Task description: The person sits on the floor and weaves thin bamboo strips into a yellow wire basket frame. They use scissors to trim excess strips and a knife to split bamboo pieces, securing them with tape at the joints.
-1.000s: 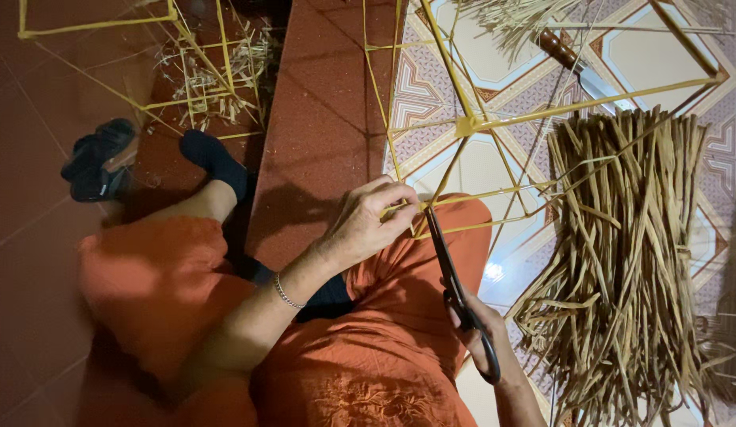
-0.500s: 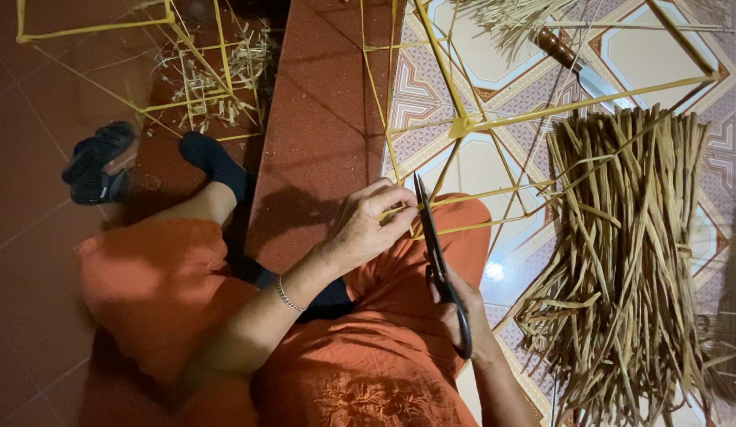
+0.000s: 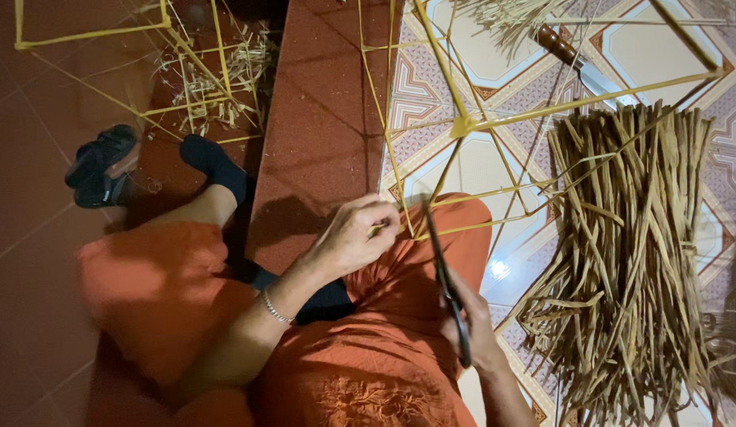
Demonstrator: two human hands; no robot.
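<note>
Yellow stick frame (image 3: pixel 463 126) stands over the person's lap and the patterned tile floor (image 3: pixel 478 170); thin strips joined at a wrapped node, lower rails crossing just above the knee.

Left hand (image 3: pixel 356 237) pinches a lower strip of the frame near a joint, fingers pressed together on it. Right hand (image 3: pixel 474 332) is closed around the handles of a pair of dark scissors (image 3: pixel 445 281); blades point up toward the pinched spot and look nearly closed, tips close beside the left fingers. Whether the blades touch the strip, cannot tell.

Progress, as a judgement: this frame looks largely assembled, many members already tied in; work appears to be at trimming or finishing one joint. No covering on the frame.

Count:
- frames: two, the one in hand and a second yellow frame (image 3: pixel 91 32) at upper left, well apart, on the red floor (image 3: pixel 35 198).
- scissors: one.
- knife (image 3: pixel 573 59): one, brown handle, lying on the tiles behind the frame.
- bundle of dried flat strips (image 3: pixel 629 261): one large heap at right, too many to count.
- scrap piles: one litter of cuttings (image 3: pixel 217 79) under the second frame; another tuft at top edge.
- dark sandal (image 3: pixel 99 166): one seen, beside the socked foot (image 3: pixel 213 162).

Person sits in orange clothing (image 3: pixel 158 292), bracelet on left wrist.
</note>
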